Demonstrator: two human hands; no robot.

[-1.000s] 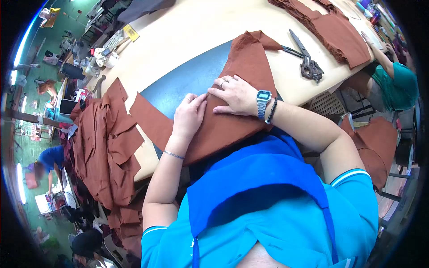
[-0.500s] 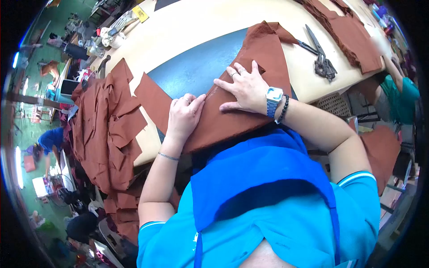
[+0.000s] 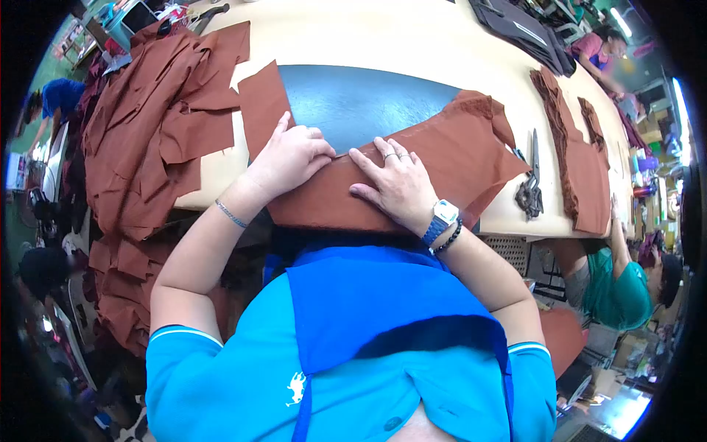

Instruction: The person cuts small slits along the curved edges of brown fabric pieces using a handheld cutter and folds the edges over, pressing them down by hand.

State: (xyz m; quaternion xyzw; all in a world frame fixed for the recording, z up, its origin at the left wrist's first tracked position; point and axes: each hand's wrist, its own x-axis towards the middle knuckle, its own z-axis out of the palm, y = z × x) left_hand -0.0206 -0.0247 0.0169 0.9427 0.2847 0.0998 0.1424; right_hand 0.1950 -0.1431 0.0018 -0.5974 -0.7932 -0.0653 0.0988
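Observation:
A rust-brown fabric piece (image 3: 442,162) lies along the front of the table, partly over a dark, smooth board (image 3: 353,99). My left hand (image 3: 294,156) is at the fabric's folded upper edge, thumb and fingers pinching it, with one finger pointing up and away. Just to the right, my right hand (image 3: 400,184) rests flat on the same fabric, fingers a little spread, holding nothing. A watch and a dark beaded bracelet circle that wrist. Beyond the fabric's right corner lies a pair of dark scissors (image 3: 532,180).
A heap of rust-brown fabric (image 3: 151,125) covers the table's left end. More brown pieces (image 3: 578,162) lie at the right, with folded dark fabric (image 3: 523,33) at the far right. A person in green (image 3: 617,287) is beside the table's right end; another (image 3: 596,51) is behind it.
The head view has turned, so the table appears more level. My left hand now has one finger stretched out while pinching the edge. My right hand stays flat on the fabric.

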